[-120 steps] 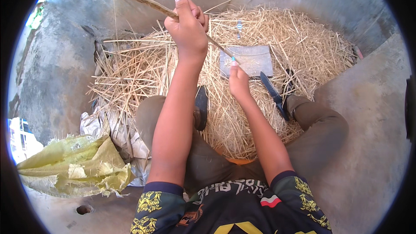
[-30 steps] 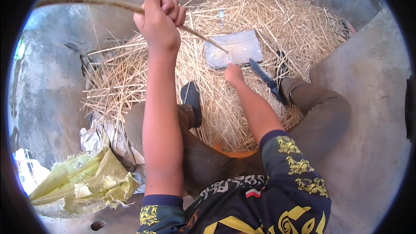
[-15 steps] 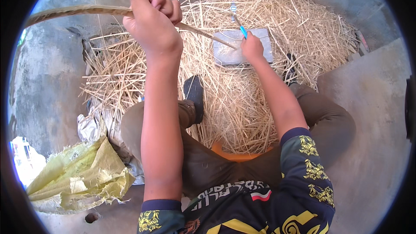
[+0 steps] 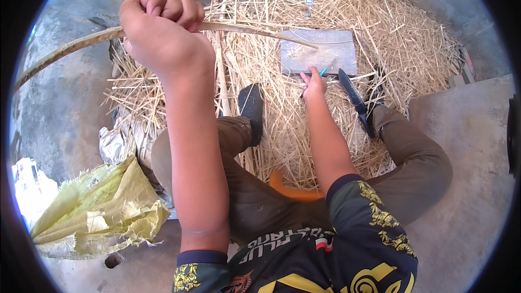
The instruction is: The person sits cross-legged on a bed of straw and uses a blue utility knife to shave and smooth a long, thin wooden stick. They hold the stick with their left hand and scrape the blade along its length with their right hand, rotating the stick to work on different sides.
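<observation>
My left hand (image 4: 168, 32), raised at the upper left, is closed around a long, curved brown stalk (image 4: 70, 46). One end of the stalk runs off to the left; its pale, thin tip hangs over a flat grey block (image 4: 342, 54) lying on straw. At the block's near edge is my right hand (image 4: 313, 87), its fingers bent around a turquoise-handled tool (image 4: 324, 71). Only a short bit of turquoise shows past the fingers; the working end cannot be made out. A dark-bladed knife (image 4: 354, 93) rests on the straw to the right of this hand, beside my foot.
A wide heap of straw-like strips (image 4: 401, 27) spreads around the block. Something orange (image 4: 296, 189) sits between my legs. Yellow woven sacking (image 4: 103, 206) lies at lower left, near a hole (image 4: 113, 261) in the concrete floor. A small blue-and-white item (image 4: 309, 1) is on the straw.
My left hand has moved left and a little down, taking the stalk along. My right hand has drawn back toward me from the block, and the dark knife has come into sight.
</observation>
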The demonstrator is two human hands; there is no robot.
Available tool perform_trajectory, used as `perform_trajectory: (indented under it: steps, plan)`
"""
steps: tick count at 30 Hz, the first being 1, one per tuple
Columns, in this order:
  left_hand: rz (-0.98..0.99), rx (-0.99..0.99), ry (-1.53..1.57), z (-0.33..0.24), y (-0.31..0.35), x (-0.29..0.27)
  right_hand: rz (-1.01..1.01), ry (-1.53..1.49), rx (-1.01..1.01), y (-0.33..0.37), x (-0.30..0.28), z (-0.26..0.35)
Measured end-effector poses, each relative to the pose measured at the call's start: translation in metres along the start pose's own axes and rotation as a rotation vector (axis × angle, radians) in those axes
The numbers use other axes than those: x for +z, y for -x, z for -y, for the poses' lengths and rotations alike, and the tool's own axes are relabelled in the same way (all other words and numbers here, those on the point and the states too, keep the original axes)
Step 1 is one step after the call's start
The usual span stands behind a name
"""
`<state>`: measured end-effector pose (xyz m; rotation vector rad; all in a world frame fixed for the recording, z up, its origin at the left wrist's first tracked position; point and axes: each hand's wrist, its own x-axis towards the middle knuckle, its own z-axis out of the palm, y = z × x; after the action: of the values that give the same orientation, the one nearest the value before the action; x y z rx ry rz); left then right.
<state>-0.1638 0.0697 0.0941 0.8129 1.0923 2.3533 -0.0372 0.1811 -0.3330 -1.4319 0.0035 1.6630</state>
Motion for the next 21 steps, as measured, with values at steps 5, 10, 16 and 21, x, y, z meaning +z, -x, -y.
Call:
perform_trajectory:
  steps: [5,10,16,21]
  plan:
    - [-0.015,-0.019,0.052,-0.008,-0.006,-0.013,0.097,0.064,-0.018,-0.015,-0.005,0.015]
    - [-0.145,-0.070,0.052,-0.012,-0.004,-0.016,0.191,-0.202,0.113,0.010,0.018,0.032]
    - [0.006,-0.013,0.095,-0.011,-0.005,-0.010,0.227,-0.427,0.085,0.044,0.035,0.049]
    - [0.008,-0.020,0.111,-0.014,-0.004,-0.013,0.059,-0.386,0.134,0.004,0.028,0.040]
